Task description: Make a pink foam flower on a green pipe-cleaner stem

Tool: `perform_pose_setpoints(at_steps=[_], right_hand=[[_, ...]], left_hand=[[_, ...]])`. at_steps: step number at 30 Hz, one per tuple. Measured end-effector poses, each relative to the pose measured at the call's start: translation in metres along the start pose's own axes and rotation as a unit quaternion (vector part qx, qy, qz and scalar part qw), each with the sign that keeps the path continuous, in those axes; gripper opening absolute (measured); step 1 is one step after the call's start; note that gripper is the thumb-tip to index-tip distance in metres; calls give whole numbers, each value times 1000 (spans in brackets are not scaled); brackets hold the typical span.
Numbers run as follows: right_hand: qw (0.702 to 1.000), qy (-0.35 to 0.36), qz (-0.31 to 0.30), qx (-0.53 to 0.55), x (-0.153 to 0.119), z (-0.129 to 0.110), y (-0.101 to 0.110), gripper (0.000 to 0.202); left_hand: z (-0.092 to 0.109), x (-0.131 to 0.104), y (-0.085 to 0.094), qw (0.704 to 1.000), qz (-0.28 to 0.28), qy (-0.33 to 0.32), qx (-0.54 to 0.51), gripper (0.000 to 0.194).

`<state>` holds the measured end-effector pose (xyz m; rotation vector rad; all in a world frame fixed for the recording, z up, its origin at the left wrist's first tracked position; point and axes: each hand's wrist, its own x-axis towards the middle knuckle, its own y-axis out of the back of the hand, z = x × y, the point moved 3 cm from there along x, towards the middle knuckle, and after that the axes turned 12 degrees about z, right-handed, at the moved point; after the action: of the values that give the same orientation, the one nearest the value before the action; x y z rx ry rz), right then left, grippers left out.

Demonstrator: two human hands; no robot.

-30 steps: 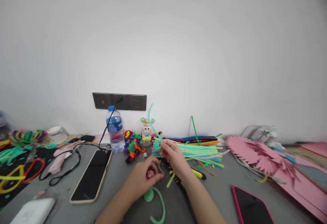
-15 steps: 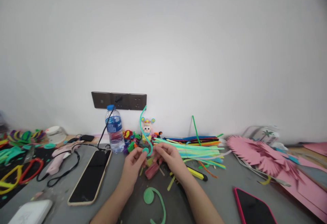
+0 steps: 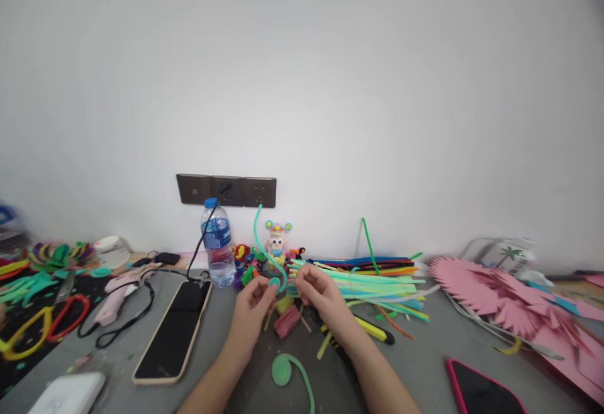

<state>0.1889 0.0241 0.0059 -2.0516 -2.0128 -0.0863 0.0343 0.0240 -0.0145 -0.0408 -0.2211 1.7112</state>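
My left hand pinches the small coiled end of a teal pipe cleaner between thumb and fingertips; its wavy tail rises toward the wall. Just to the right, my right hand has its fingers curled together, a small gap away from the coil. What sits in those fingertips, if anything, is too small to make out. On the table below lies a light green pipe cleaner with a flat spiral at one end and a curved tail. A pinkish-red bundle rests between the hands.
Behind my right hand lies a pile of pipe cleaners, with a yellow cutter before it. A water bottle, a small figure and a phone stand or lie leftward. Scissors are far left, pink paper right.
My right fingers have drawn slightly away from the coil, while my left hand keeps hold of it. The pipe cleaner's tail leans more to the left. The whole view has shifted slightly.
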Motion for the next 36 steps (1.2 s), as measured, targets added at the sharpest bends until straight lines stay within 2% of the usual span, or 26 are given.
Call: perform_pose_setpoints(at_steps=[5,8,12,18,22,27,32,36], right_hand=[[1000,-4,1,6,0,5,-4,38],[999,-12,-9,-31,1,7,-5,40],[997,-14,-22,-71,1,6,-4,42],[997,-13,-34,-65,0,6,-3,40],[999,-21,-7,-38,2,7,-1,41],[999,-17,28,-4,3,8,-1,42],[1000,-24,14,-14,2,10,-2,40],[998,-46,-26,-27,0,10,-4,38]], left_hand=[[-6,0,0,1000,-22,-19,1,36],[-9,-1,-2,999,-41,-22,-1,34],[-11,-1,-3,999,-51,-8,-4,35],[-12,0,-3,997,-77,28,15,38],[-14,0,-4,994,-83,67,4,40],[-16,0,-4,992,-92,88,14,41],[-9,-4,-6,990,-122,61,45,41],[-8,-9,-10,983,-159,58,67,38]])
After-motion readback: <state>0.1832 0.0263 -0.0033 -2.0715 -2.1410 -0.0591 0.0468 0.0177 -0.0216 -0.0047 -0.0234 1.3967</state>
